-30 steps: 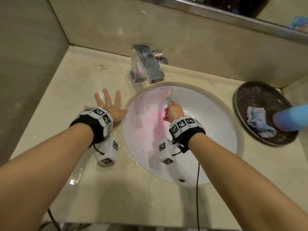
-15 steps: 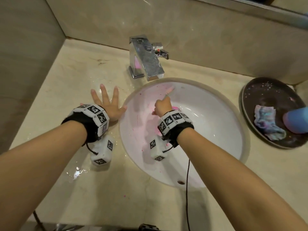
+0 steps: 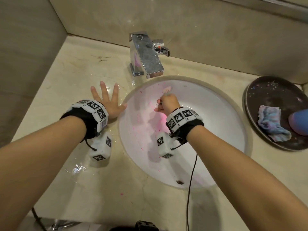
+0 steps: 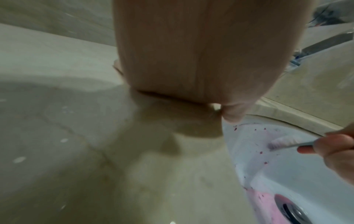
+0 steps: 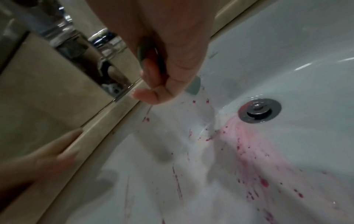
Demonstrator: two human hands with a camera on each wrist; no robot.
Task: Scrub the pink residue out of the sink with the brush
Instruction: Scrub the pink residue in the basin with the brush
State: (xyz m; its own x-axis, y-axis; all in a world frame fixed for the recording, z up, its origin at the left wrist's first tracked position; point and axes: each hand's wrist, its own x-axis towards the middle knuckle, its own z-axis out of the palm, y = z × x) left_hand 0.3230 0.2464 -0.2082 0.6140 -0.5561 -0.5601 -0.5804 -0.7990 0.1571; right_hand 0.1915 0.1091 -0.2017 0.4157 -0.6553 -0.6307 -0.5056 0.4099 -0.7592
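Observation:
A white oval sink (image 3: 221, 114) is set into the beige counter, with pink residue (image 3: 146, 125) smeared and speckled over its left wall. My right hand (image 3: 167, 102) grips the handle of a small brush (image 3: 167, 90), whose pink-stained bristles press on the sink's upper left wall. The brush head (image 4: 281, 141) shows in the left wrist view, and the residue (image 5: 247, 153) runs toward the drain (image 5: 259, 112) in the right wrist view. My left hand (image 3: 106, 100) lies flat on the wet counter, fingers spread, thumb at the sink's rim.
A chrome tap (image 3: 146, 55) stands behind the sink. A dark round plate (image 3: 273, 97) at the right holds a crumpled blue-purple cloth (image 3: 271, 124) and a blue object (image 3: 300, 121). Water is pooled on the counter (image 3: 75, 169) to the left. A wall closes the left side.
My right hand has moved the brush back and forth along the sink's upper left wall. The left hand has stayed flat on the counter. The head view has shifted a little.

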